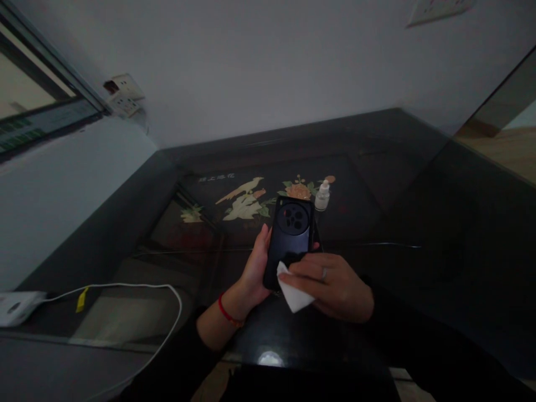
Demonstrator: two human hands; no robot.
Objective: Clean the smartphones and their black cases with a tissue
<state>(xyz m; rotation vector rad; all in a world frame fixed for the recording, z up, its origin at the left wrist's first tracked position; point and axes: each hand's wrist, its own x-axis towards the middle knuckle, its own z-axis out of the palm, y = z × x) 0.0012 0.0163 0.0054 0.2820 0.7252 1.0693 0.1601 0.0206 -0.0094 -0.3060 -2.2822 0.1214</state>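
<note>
A home is suggested by a glossy tabletop [368,145] decorated with a bird [247,188] and flowers [298,191], wall sockets [129,88] being fitted at ten o'clock.

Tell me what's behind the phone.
The left hand reaches behind the phone, a fingertip showing past its right edge; a flower pattern shows beyond its top. The fingers and tabletop directly behind it are covered.

dark glossy table [389,156], bird-and-flower picture [243,207] on it, white power strip [19,309] far left, white cable [134,285] curving off, yellow tag [82,300], wall sockets [128,86] upper left
</note>
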